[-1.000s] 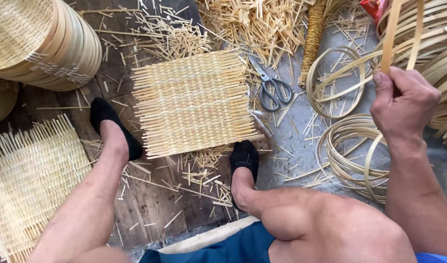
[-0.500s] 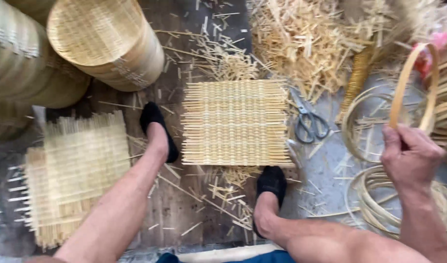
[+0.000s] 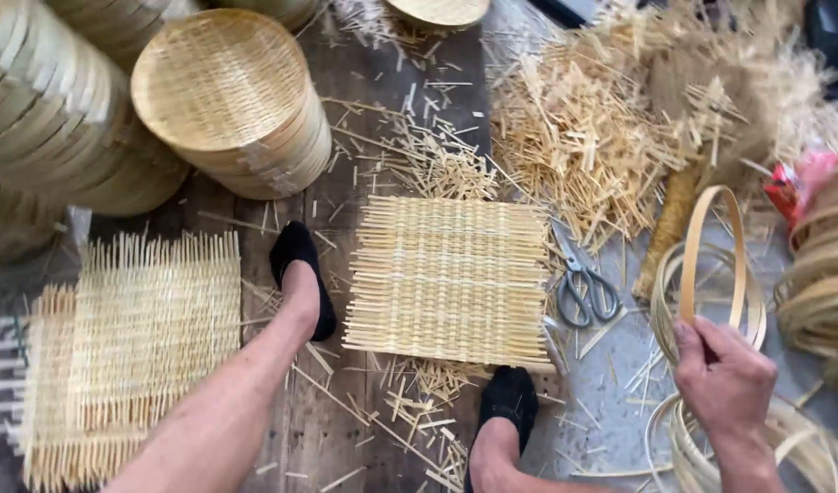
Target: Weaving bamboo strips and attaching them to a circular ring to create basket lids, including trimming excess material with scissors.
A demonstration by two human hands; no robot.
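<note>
The work goes on at floor level: a dark, worn plank floor (image 3: 364,137) fills the left and middle, and a grey, smoother floor patch (image 3: 611,383) lies to the right, both strewn with short pale bamboo offcuts. Along the top left stand tall stacks of round woven bamboo baskets (image 3: 227,100), lying on their sides with the weave showing. Across the upper right spreads a large heap of cut bamboo splints and fibre (image 3: 611,128). At the left edge lies a stack of square woven bamboo mats with ragged ends (image 3: 136,347); another single square woven bamboo mat (image 3: 451,278) lies flat in the middle, between the person's two feet in black shoes, the left foot (image 3: 300,274) just beside the mat's left edge and the right foot (image 3: 505,402) touching its lower right corner. At the right edge sit thick coils of bamboo strip (image 3: 821,283), and lower down loose bamboo hoops (image 3: 702,438) lie on the grey floor. The right hand (image 3: 725,379) has its grip pressed around a thin curved bamboo strip bent into a loop (image 3: 711,246), which rises upright from the fist above the hoops. A pair of grey metal scissors (image 3: 585,294) lies just right of the middle mat. The left hand is out of view.
</note>
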